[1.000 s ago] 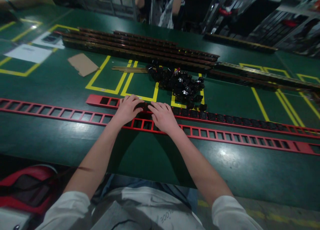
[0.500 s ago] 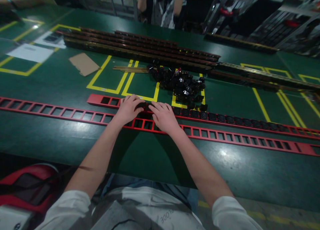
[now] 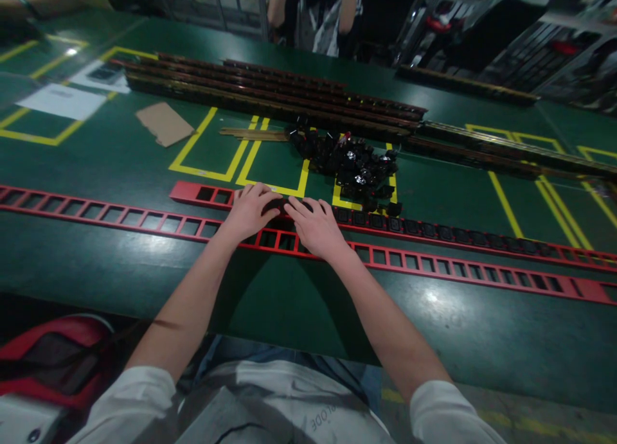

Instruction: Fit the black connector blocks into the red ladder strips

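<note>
Both hands are on the farther red slotted rail (image 3: 186,191), whose right-hand slots hold a row of black sockets (image 3: 411,227). My left hand (image 3: 251,214) is curled over the rail, thumb and fingers closed around a dark socket (image 3: 276,205) that is partly hidden. Just right of it, my right hand (image 3: 315,227) rests with its fingers bent and slightly apart over the rail, fingertips touching by the same spot. A second red slotted rail (image 3: 139,219) with open slots runs nearer to me, beneath my wrists. Beyond the hands lies a heap of black sockets (image 3: 357,164).
Long dark rails (image 3: 270,90) are stacked across the far side of the green table (image 3: 120,264). A cardboard piece (image 3: 164,123) and white paper (image 3: 60,101) lie at the left. Thin brownish strips (image 3: 253,135) touch the heap. Another person (image 3: 315,13) is across the table.
My right hand's fingers have shifted slightly left, closer to the left hand. The left hand keeps its place on the rail. The whole view has moved a little.
</note>
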Demonstrator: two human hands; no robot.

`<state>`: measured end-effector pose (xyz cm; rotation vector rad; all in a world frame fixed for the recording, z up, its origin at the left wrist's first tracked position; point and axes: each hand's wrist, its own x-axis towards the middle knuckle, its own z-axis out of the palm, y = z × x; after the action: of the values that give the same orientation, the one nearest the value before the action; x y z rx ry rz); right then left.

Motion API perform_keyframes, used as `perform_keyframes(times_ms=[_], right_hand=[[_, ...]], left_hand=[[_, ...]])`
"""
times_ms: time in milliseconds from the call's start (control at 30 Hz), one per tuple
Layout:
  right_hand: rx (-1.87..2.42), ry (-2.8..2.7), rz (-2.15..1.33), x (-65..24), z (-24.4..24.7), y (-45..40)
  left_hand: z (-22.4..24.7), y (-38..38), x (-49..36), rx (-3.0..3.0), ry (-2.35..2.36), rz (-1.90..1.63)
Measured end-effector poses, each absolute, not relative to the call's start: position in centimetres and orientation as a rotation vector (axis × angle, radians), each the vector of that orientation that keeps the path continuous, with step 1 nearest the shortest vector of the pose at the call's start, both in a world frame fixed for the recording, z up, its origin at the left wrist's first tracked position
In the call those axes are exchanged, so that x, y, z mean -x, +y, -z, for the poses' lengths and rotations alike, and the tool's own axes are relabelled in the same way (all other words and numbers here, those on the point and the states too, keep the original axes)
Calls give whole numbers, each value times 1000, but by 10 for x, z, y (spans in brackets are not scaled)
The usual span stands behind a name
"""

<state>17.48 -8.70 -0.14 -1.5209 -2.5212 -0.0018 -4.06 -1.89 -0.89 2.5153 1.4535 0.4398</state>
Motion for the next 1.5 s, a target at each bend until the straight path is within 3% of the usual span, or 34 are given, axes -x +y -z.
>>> perform_keyframes(times_ms=[1500], right_hand=[[1533, -2420, -85, -176, 3, -88]], left_hand=[[12, -20, 41, -2528, 1448, -483]])
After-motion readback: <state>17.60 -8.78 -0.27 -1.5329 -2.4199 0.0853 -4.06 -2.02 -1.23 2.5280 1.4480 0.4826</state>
